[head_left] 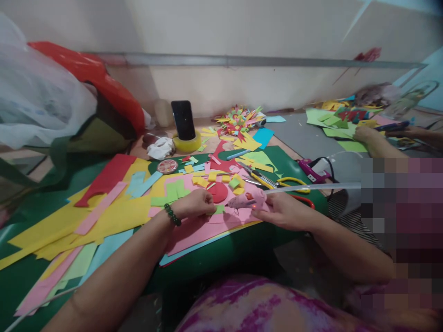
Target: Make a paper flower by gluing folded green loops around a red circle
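My right hand (282,210) is wrapped round a pink hot glue gun (247,199), with a long clear glue stick (311,187) reaching out of its back. The nozzle points left at a red paper circle (218,192) ringed by small folded yellow and green paper pieces (236,183). At the circle's lower left, my left hand (195,204) is pinched at the edge of a small green paper piece (219,210). Both hands are over stacked pink paper sheets (194,233). A green bead bracelet (172,215) circles my left wrist.
Yellow-handled scissors (292,183) and a cutter knife (261,178) lie beyond my right hand. A phone (183,121) leans in a yellow tape roll (188,144). Coloured paper strips (114,210) spread leftward. Another person's hand (368,138) works among green papers at right.
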A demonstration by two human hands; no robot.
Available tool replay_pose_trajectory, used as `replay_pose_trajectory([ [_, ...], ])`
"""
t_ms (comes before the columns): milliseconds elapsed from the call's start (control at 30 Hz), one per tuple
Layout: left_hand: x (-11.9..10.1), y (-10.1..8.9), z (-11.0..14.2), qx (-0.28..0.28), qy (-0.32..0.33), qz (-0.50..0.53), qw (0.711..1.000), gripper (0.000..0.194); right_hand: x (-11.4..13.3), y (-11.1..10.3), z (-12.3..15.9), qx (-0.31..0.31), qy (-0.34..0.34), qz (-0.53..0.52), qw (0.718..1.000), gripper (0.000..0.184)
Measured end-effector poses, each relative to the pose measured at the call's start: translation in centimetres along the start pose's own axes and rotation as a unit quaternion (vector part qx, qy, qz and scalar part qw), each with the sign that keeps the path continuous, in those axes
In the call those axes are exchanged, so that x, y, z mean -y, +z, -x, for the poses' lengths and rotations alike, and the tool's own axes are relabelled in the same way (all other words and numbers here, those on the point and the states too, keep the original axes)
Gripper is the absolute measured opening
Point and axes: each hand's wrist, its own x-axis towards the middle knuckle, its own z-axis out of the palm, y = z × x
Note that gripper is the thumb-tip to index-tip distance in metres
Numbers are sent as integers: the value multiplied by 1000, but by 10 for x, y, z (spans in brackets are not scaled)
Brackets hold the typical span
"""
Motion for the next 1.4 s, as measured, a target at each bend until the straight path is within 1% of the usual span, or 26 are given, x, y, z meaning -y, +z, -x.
replay_pose_trajectory([
  [67, 0, 0, 0, 2, 5, -6, 1000, 14, 3, -1, -4, 50, -5, 22, 999, 38],
  [100, 0, 0, 0, 1, 6, -10, 1000, 14, 4, -1, -5, 62, -5, 32, 998, 38],
  [267, 3, 1, -2, 2, 6, -18, 1000, 14, 10, -2, -9, 79, 4, 64, 995, 40],
  [367, 5, 1, -4, 3, 9, -16, 1000, 14, 12, -3, -8, 96, -15, 82, 992, 44],
  [433, 5, 1, -4, 2, 12, -16, 1000, 15, 12, -3, -9, 100, -22, 94, 990, 45],
  [600, 5, 1, -4, 9, 20, -7, 1000, 16, 10, -1, -13, 86, -4, 126, 988, 45],
  [800, 4, 2, -3, -3, 8, -21, 1000, 14, 11, -5, -10, 113, -17, 122, 986, 46],
  [1000, 5, 2, -3, 3, 21, -19, 1000, 15, 10, -3, -12, 98, -10, 129, 987, 43],
  [1133, 4, 2, -3, -7, 12, -18, 1000, 13, 12, -5, -11, 126, -15, 146, 981, 45],
  [1300, 4, 2, -3, -1, 2, -14, 1000, 12, 16, -6, -13, 122, 12, 168, 978, 43],
  [1400, 4, 2, -3, -8, 3, -21, 1000, 11, 18, -6, -13, 141, 3, 171, 975, 43],
])
